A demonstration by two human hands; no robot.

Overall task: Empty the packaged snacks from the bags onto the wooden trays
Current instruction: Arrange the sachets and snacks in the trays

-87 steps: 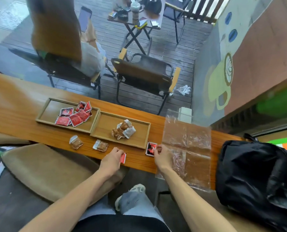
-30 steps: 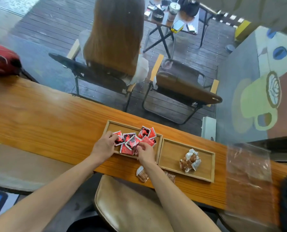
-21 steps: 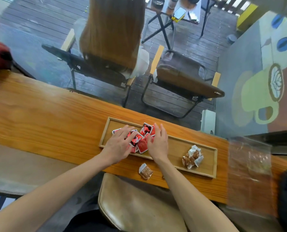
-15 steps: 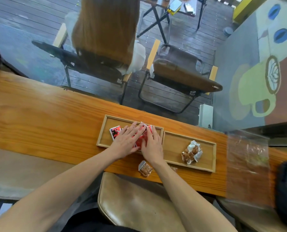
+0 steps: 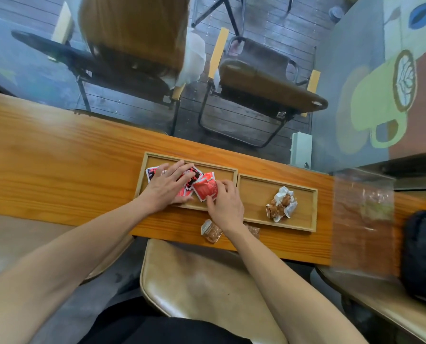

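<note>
Two wooden trays sit side by side on the counter. The left tray (image 5: 222, 170) holds several red snack packets (image 5: 205, 189). My left hand (image 5: 166, 188) lies flat on those packets with fingers spread. My right hand (image 5: 225, 203) rests at the tray's right end, its fingertips touching a red packet. The right tray (image 5: 254, 192) holds a small pile of brown snacks in clear wrappers (image 5: 281, 204). Two more brown wrapped snacks (image 5: 210, 230) lie on the counter in front of the trays, one partly hidden by my right wrist. An empty clear plastic bag (image 5: 363, 219) lies flat at the right.
The long wooden counter (image 5: 58, 170) runs left to right against a glass pane. A black backpack (image 5: 423, 256) sits at the far right. A tan stool seat (image 5: 202, 284) is under the counter. Behind the glass, a person sits on a chair beside an empty folding chair.
Both hands carried red packets from the counter's right side to the left tray. Over the last second they have pressed and spread the packets there; my view has shifted closer.
</note>
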